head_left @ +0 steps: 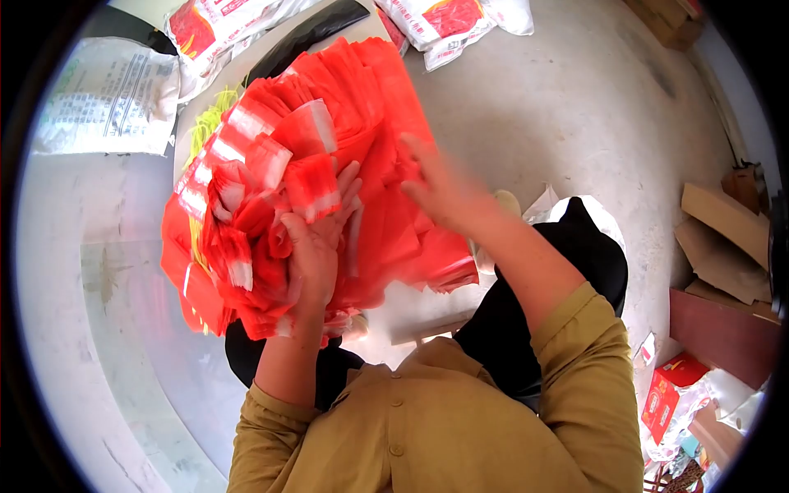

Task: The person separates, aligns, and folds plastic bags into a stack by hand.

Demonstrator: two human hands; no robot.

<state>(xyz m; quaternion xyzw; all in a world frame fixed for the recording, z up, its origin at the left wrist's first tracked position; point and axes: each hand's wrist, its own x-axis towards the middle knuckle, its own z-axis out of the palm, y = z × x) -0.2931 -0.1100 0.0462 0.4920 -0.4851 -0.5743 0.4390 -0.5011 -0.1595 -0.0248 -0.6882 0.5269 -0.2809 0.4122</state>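
Note:
A big heap of red mesh bags [386, 222] with whitish, shiny bands lies in front of me. Yellow-green drawstrings [205, 127] stick out along its left side. My left hand [319, 246] rests among the bunched bags, palm turned up and fingers stretched out, touching a folded red piece with a pale edge. Over the right part of the heap is my right hand [444, 187], smeared by motion, its thumb and fingers apart. Nothing shows between its fingers. Whether it touches the mesh under it I cannot tell.
A black strip [308, 37] lies behind the heap. White-and-red printed sacks [448, 25] are at the top, with a white printed sack [111, 99] at the left. Cardboard boxes [727, 238] and a red carton [674, 394] stand at the right on the concrete floor [567, 107].

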